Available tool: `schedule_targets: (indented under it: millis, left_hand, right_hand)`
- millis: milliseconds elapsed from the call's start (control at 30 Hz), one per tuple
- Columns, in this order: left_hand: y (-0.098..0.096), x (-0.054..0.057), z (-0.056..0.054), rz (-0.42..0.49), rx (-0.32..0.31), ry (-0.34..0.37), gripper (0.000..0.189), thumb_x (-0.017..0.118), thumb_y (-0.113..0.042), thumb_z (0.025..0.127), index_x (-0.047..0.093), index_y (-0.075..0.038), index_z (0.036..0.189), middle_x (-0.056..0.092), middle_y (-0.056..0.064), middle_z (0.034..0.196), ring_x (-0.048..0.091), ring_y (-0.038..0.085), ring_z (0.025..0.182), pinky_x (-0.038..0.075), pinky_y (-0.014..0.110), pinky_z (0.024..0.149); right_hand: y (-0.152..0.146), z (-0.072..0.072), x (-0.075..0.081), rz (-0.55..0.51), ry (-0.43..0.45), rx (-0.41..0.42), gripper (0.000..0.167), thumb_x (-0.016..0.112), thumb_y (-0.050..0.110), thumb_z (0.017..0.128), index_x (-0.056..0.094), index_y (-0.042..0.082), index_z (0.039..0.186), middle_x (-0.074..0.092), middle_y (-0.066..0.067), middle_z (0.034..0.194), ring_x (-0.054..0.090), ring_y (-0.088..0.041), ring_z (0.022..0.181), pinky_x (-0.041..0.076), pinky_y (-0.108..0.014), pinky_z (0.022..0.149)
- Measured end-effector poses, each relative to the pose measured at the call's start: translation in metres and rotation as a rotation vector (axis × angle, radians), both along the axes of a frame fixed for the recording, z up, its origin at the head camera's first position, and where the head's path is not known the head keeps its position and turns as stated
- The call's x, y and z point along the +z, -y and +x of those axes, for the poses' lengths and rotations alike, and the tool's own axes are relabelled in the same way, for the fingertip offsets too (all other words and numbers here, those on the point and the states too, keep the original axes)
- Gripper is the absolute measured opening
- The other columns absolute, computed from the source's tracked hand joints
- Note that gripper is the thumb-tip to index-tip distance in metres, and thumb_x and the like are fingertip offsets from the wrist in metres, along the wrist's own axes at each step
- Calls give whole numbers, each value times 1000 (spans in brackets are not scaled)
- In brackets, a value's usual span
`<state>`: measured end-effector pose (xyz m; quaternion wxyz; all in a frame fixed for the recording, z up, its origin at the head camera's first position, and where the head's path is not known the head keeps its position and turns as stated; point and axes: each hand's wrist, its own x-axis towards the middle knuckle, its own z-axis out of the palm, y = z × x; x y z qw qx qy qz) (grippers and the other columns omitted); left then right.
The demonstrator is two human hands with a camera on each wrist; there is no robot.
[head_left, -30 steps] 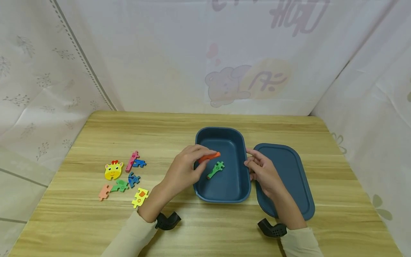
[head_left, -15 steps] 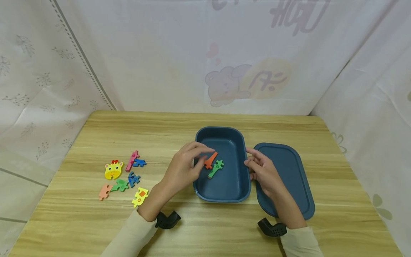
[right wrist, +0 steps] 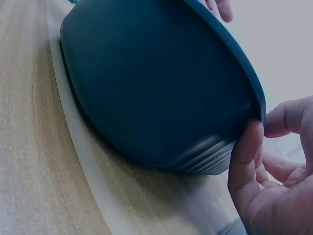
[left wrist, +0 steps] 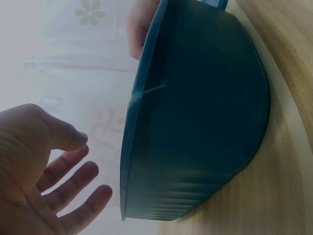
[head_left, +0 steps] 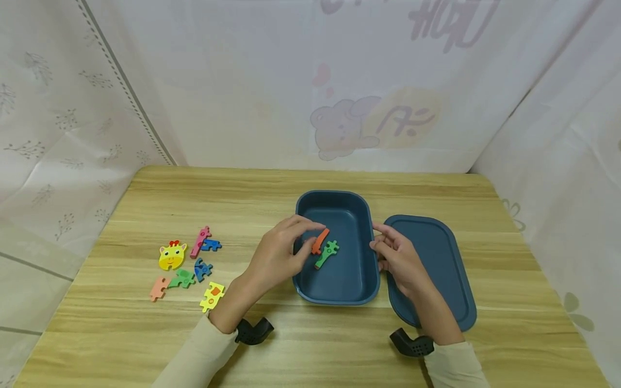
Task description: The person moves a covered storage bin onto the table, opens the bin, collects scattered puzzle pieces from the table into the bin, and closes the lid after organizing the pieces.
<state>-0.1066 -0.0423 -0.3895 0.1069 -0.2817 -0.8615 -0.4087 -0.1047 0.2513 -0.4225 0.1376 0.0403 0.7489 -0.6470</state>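
The dark blue box (head_left: 345, 281) stands uncovered on the table. Inside it lie an orange puzzle piece (head_left: 319, 242) and a green puzzle piece (head_left: 326, 255), side by side. My left hand (head_left: 278, 252) hovers over the box's left rim, thumb and fingers apart around the orange piece. In the left wrist view no piece is held by the left hand (left wrist: 54, 171). My right hand (head_left: 400, 263) holds the box's right side. The right wrist view shows the right hand (right wrist: 274, 181) pinching the rim of the box (right wrist: 146, 88) between thumb and finger.
A matching blue lid (head_left: 439, 269) lies flat at the right, partly under my right forearm. Left of the box are several puzzle pieces, among them a yellow giraffe head (head_left: 172, 256), a pink piece (head_left: 199, 242) and a yellow piece (head_left: 212, 297) by my left wrist.
My left hand has let go of the orange puzzle piece, which now rests in the box beside the green one. The right hand has kept its hold on the box.
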Motion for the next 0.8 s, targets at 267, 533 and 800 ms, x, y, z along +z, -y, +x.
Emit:
schedule_targets:
  millis: [267,533,800]
  left_hand:
    - [2,4,0,-26,-2,22,31,74,-8,98,75,-16,128,74,2,122,70,19,110,64,39,87]
    - [22,4,3,-53,51,26,31,76,-12,98,75,-17,129,73,-1,124,70,18,120,63,39,98]
    - [42,-6,16,-81,84,57,31,76,-14,98,73,-16,129,73,-3,125,70,17,122,61,40,102]
  right_hand:
    - [-2,0,2,6,-5,0,60,55,15,109,35,11,165,60,10,98,52,-7,80,53,-26,63]
    - [2,-2,1,9,5,-3,59,56,15,108,37,12,164,60,9,98,53,-8,79,53,-27,64]
    - [-1,0,3,14,10,-10,60,55,15,108,35,11,165,59,9,98,52,-8,78,52,-27,63]
